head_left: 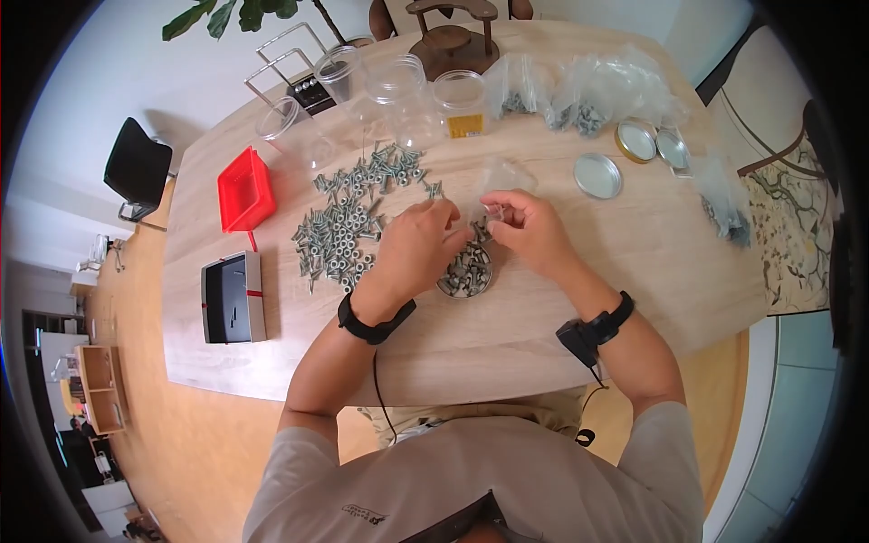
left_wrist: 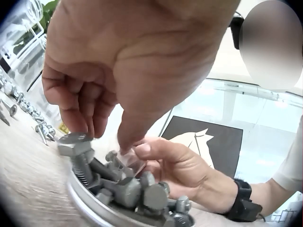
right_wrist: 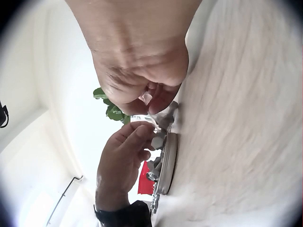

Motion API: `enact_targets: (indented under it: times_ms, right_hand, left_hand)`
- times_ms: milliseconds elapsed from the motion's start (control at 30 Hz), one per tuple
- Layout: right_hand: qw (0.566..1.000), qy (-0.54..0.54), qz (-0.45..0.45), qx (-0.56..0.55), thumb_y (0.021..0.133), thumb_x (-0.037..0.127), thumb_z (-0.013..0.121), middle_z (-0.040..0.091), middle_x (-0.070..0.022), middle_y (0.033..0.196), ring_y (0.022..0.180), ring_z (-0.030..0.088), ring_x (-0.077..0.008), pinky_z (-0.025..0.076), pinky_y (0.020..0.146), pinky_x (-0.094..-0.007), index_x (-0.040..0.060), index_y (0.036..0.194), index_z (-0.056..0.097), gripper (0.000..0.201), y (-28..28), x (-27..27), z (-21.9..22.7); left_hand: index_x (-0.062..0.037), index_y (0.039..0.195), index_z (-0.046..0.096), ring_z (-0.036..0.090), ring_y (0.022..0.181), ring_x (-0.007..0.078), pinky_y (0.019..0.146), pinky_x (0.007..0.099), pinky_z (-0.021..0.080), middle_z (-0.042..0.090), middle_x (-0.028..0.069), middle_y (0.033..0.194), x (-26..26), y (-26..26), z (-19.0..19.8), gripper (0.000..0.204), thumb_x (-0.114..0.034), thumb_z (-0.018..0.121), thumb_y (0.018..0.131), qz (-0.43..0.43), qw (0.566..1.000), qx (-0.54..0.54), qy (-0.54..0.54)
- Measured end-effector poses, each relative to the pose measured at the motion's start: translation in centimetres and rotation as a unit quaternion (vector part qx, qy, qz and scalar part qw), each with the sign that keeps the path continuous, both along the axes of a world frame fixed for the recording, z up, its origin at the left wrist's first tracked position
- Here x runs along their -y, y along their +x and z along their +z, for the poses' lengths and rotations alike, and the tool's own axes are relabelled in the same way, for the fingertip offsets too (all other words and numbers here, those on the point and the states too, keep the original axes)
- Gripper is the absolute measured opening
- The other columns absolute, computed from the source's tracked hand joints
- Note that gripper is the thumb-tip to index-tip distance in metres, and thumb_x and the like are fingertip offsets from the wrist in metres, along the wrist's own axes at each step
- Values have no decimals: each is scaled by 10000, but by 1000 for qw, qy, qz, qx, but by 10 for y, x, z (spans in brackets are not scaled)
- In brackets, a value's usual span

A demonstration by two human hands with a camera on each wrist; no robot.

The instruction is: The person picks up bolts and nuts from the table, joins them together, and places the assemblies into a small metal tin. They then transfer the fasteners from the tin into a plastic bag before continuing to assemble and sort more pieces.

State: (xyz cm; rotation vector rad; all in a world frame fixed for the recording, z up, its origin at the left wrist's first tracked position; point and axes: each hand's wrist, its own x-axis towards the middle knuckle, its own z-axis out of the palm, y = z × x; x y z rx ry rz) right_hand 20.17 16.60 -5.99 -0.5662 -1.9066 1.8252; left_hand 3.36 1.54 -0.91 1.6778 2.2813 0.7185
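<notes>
The right hand (head_left: pixel 534 237) pinches a piece of clear plastic (left_wrist: pixel 134 163) between thumb and fingertips, low beside a round metal lid (right_wrist: pixel 169 165) heaped with grey bolts (head_left: pixel 468 271). Over the lid's left side hangs the left hand (head_left: pixel 415 249), its fingers bent and a gap between them and the thumb. In the left wrist view the left hand (left_wrist: pixel 128 61) has its thumb tip at the plastic, its fingertips just above a large hex bolt (left_wrist: pixel 78 153). The right wrist view shows the right hand (right_wrist: pixel 142 61) above the left hand (right_wrist: pixel 118 165).
Loose screws and nuts (head_left: pixel 339 240) spread left of the hands. Farther left are a red tray (head_left: pixel 246 192) and an open grey box (head_left: pixel 256 308). Clear jars (head_left: pixel 394 90) and bags of hardware (head_left: pixel 579 100) line the back; a round lid (head_left: pixel 597 176) lies right.
</notes>
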Motion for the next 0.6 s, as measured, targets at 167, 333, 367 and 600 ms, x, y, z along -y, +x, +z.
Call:
enact_targets:
  times_ms: [167,333,367,600]
  right_hand:
    - [994,-100,40,-23,967,-13,698,686,-9,1079,892,652,-59,553,789,-236,-48,1358,680,393,0,-6,-3]
    - [996,-84,25,-31,964,-14,696,687,-13,1095,932,650,-73,554,849,-250,-49,1359,681,396,1,-6,-1]
    - [995,-88,20,-30,962,-15,696,683,-15,1106,950,646,-79,556,867,-256,-46,1357,683,397,0,-5,0]
    - [945,-316,23,-84,957,-5,695,644,-23,1192,1060,644,-134,588,962,-342,-16,1382,666,426,0,-7,-6]
  left_hand:
    - [-34,1055,745,726,973,396,845,502,575,763,187,961,-1,-1,-8,264,-286,709,981,-35,999,19,-18]
    - [-32,1063,759,730,976,413,843,506,577,774,205,982,-2,4,2,291,-305,693,983,-19,999,29,-39]
    - [-31,1068,762,733,964,420,840,507,580,775,211,976,-5,4,4,290,-299,692,979,-18,999,24,-44]
    - [4,984,762,733,749,377,710,437,568,763,207,844,-26,-5,-8,241,-220,673,973,-4,997,79,-1]
